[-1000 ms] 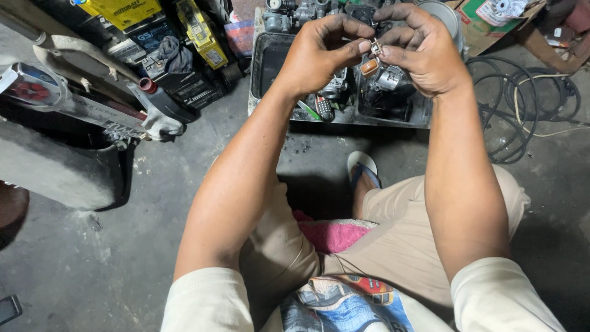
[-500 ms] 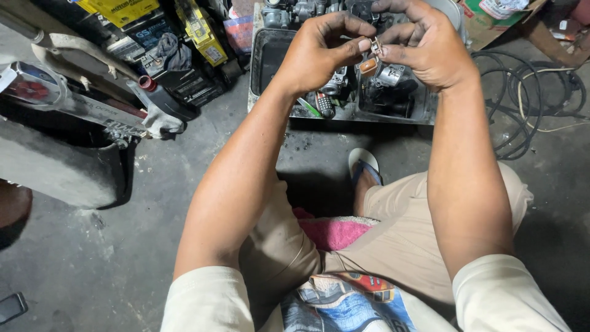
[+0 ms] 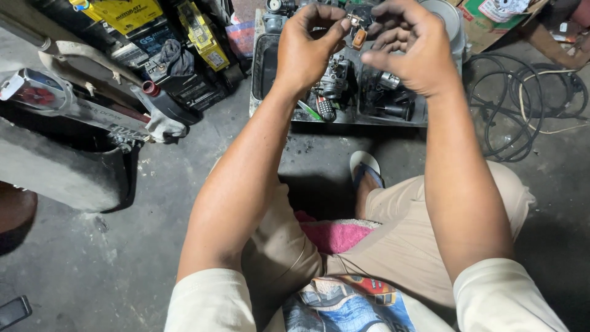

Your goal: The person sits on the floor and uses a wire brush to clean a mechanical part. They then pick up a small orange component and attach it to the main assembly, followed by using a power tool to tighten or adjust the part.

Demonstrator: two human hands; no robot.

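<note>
While left hand (image 3: 305, 46) pinches small part (image 3: 356, 34) (orange-tipped), right hand (image 3: 413, 46) beside, metal tray (image 3: 261, 61) below

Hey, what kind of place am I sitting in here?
Most likely a small motorcycle or engine repair workshop: a metal tray of greasy engine parts sits on the concrete floor, stacked batteries lie to the left, and coiled cables lie to the right.

Small orange-brown part (image 3: 358, 38) at the fingertips; grey metal tray (image 3: 264, 58); pink towel (image 3: 337, 233); beige shorts (image 3: 405, 246); yellow batteries (image 3: 126, 12); black cables (image 3: 522, 104); grey concrete floor (image 3: 153, 246); multicoloured print on the white shirt (image 3: 347, 304).
</note>
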